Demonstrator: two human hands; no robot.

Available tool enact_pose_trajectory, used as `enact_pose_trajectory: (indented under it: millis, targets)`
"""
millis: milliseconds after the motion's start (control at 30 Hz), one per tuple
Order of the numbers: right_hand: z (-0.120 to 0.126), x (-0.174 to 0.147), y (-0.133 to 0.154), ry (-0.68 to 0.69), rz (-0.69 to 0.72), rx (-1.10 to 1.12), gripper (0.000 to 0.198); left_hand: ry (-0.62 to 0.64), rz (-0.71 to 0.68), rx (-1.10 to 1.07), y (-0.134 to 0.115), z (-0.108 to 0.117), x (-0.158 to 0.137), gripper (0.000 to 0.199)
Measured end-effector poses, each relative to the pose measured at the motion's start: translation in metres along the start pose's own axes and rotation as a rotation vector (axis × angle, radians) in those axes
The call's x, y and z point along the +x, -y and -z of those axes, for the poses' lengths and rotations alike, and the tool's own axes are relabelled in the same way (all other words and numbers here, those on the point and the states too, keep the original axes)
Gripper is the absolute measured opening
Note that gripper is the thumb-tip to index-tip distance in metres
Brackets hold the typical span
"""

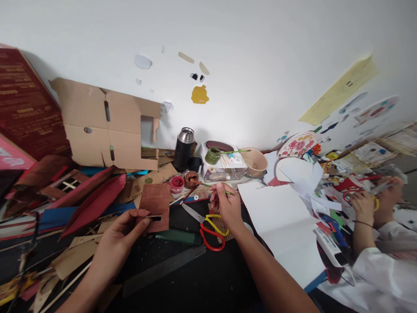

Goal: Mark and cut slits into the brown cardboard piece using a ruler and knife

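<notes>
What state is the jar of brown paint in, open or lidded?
Open. The jar of brown paint has no lid on, its contents show, and the brush in the right hand reaches its mouth.

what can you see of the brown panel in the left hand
The brown panel is flat and roughly rectangular, apparently painted cardboard, with streaky reddish colour and a small dark opening near its lower edge. The left hand pinches it between thumb and fingers beside that opening. In view, it appears just left of the red paint jar.
</notes>
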State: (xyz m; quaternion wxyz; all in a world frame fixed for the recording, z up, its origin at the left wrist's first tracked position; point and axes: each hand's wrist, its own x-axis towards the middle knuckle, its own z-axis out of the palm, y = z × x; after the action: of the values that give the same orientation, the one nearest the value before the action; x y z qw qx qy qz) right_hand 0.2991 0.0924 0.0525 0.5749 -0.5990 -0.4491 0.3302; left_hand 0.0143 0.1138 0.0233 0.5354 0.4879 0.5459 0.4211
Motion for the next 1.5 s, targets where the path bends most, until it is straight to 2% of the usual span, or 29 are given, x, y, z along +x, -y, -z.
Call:
enact_pose_trajectory:
  millis: [167, 333, 600, 833, 1067, 1500]
  targets:
    - [0.000, 0.001, 0.002, 0.015, 0.006, -0.019, 0.056, -0.011, -0.001, 0.010, 0.000, 0.000, 0.001, 0.058]
    - [0.002, 0.003, 0.008, -0.031, 0.046, -0.043, 0.054, -0.001, -0.016, 0.024, -0.001, 0.000, 0.000, 0.059]
    - [-0.003, -0.001, 0.004, 0.019, -0.003, -0.024, 0.056, 0.002, -0.029, 0.023, -0.001, 0.001, -0.001, 0.055]
    - [-0.002, -0.001, 0.008, -0.012, 0.024, -0.009, 0.054, 0.011, 0.000, -0.022, -0.001, -0.001, -0.002, 0.056]
    - [-0.006, -0.001, 0.005, 0.014, 0.007, -0.007, 0.054, 0.025, -0.003, -0.040, 0.000, -0.001, -0.001, 0.055]
    - [-0.006, -0.016, 0.029, -0.068, -0.042, 0.179, 0.056, -0.013, -0.089, -0.059, 0.007, -0.001, -0.001, 0.052]
